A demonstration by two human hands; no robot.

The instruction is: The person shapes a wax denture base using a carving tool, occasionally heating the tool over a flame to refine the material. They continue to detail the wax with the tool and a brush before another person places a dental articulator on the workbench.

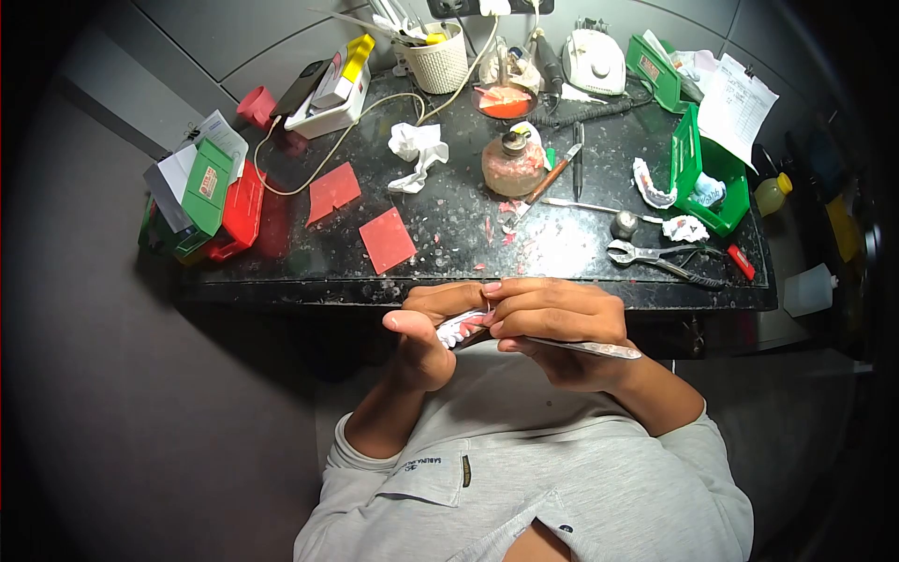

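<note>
The denture model (pixel 462 328), white teeth in pink wax, is between both hands, just in front of the bench (pixel 449 225) edge. The left hand (pixel 421 342) grasps it. The right hand (pixel 552 318) pinches a metal instrument (pixel 599 349) whose tip is at the model. On the bench lie a red wax sheet (pixel 387 240) and a spirit lamp (pixel 513 161).

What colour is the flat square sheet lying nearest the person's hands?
Red; the sheet shows best in the head view, on the dark bench.
</note>
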